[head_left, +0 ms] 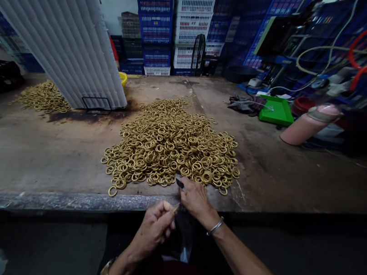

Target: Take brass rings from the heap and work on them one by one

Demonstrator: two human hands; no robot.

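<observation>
A broad heap of brass-coloured rings [175, 145] is spread over the worktable, reaching close to its front edge. My left hand [155, 226] is closed in a pinch just in front of that edge, with one ring [176, 208] seen nearly edge-on between thumb and fingertip. Close by on the right, my right hand [196, 199] is curled at the near side of the heap, around a small dark tool [179, 183]. Only the tool's blunt dark end pokes out beyond the fingers; its kind is hidden. A single ring [112, 191] lies apart at the heap's front left.
A tall ribbed white panel [66, 23] leans at the left beside a smaller ring pile [43, 97]. Stacked crates [192, 19] stand behind the worktable [268, 168]. On the right are a green tray [277, 111], gloves [246, 104] and a pink cylinder [309, 124] with hoses.
</observation>
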